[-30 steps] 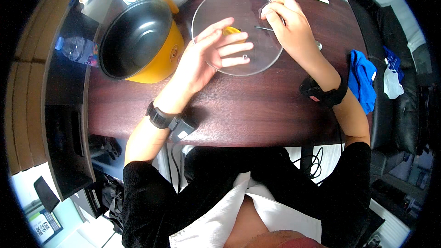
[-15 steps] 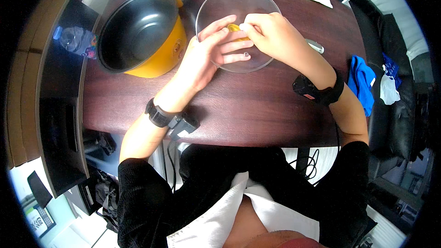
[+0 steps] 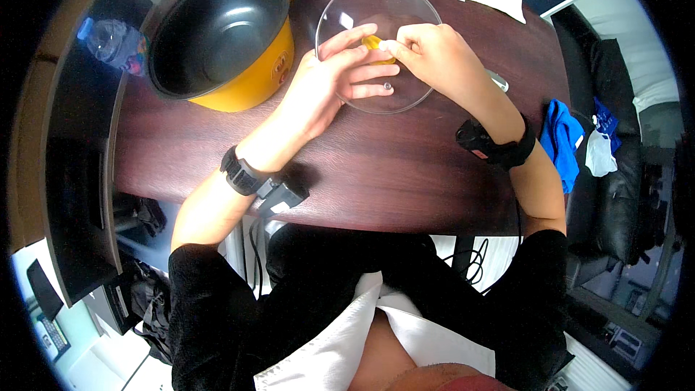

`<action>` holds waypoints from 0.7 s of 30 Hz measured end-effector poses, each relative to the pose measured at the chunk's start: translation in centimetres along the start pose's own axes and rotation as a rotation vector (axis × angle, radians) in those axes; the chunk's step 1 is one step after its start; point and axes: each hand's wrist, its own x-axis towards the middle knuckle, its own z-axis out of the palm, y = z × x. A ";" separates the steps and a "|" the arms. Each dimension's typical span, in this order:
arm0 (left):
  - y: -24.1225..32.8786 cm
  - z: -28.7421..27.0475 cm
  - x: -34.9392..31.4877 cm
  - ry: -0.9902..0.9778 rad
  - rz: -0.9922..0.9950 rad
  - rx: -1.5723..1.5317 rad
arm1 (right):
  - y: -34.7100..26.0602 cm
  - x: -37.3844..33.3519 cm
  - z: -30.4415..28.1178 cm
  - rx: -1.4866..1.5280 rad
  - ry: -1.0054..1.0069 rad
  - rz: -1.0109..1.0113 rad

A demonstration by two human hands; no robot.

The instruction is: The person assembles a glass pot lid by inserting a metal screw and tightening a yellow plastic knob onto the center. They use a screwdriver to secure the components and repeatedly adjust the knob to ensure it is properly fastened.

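One clear lid point(image 3: 394, 11) is held over the counter point(image 3: 376, 166), clasped by the left hand point(image 3: 318, 90), fingers spread, apparently for steadiness; the right hand point(image 3: 440, 58) is poised at the yellow fitting point(image 3: 372, 42), fingers bunched, any grip hidden!

Lid point(image 3: 376, 6) before you: clear, glass-like, smooth, glossy. Pot point(image 3: 250, 90): smooth yellow outside, dark inside with a soft sheen. Your tabletop point(image 3: 362, 166): wood-grained, semi-gloss. Bottle point(image 3: 112, 43): clear, shiny plastic. Blue cloth point(image 3: 562, 143): matt. Your sleeves point(image 3: 210, 297): matt black fabric.
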 end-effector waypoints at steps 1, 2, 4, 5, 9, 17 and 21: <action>-0.1 -0.1 0.0 -0.004 -0.001 0.006 | 0.0 0.0 0.0 -0.004 -0.024 0.024; -0.1 -0.1 -0.1 0.000 -0.007 0.018 | -0.1 0.0 -0.1 -0.008 -0.047 0.047; 0.1 0.1 -0.1 0.009 -0.019 0.044 | -0.1 0.0 -0.4 0.031 -0.075 0.078; 0.2 0.1 -0.2 0.009 -0.029 0.033 | -0.1 0.0 -0.6 0.074 -0.079 0.084; 0.5 0.2 -0.5 0.023 -0.033 -0.010 | 0.4 -0.4 -3.9 0.253 -0.118 0.192; 2.1 0.8 -0.2 0.022 0.107 -0.040 | 6.7 -0.7 -1.1 0.374 -0.251 0.390; 2.2 0.7 0.0 -0.018 0.060 -0.062 | 5.4 0.7 1.6 0.319 -0.271 0.153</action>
